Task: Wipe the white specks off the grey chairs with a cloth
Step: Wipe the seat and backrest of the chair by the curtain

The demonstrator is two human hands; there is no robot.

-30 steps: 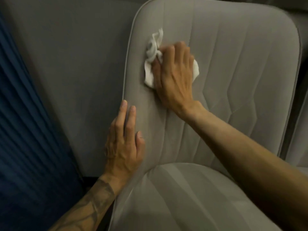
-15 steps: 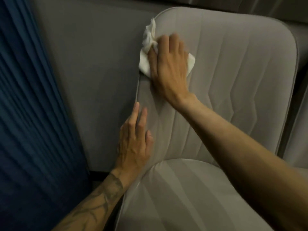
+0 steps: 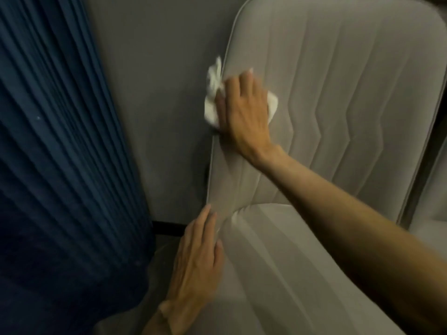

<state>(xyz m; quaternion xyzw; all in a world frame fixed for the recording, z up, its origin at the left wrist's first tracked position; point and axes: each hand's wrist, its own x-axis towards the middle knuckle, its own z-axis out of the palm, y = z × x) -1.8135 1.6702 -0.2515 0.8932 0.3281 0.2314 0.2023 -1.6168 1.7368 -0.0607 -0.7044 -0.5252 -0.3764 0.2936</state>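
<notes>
Left hand (image 3: 196,257) slid lower, flat on grey quilted fabric chair (image 3: 338,117); right hand (image 3: 244,112), fingers extended, presses crumpled white cloth (image 3: 211,102).

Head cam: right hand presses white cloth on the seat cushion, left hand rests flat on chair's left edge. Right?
Not quite. In the head view the right hand presses the white cloth against the backrest, near its left edge, not the seat cushion. The left hand does rest flat on the left edge, lower down.
</notes>
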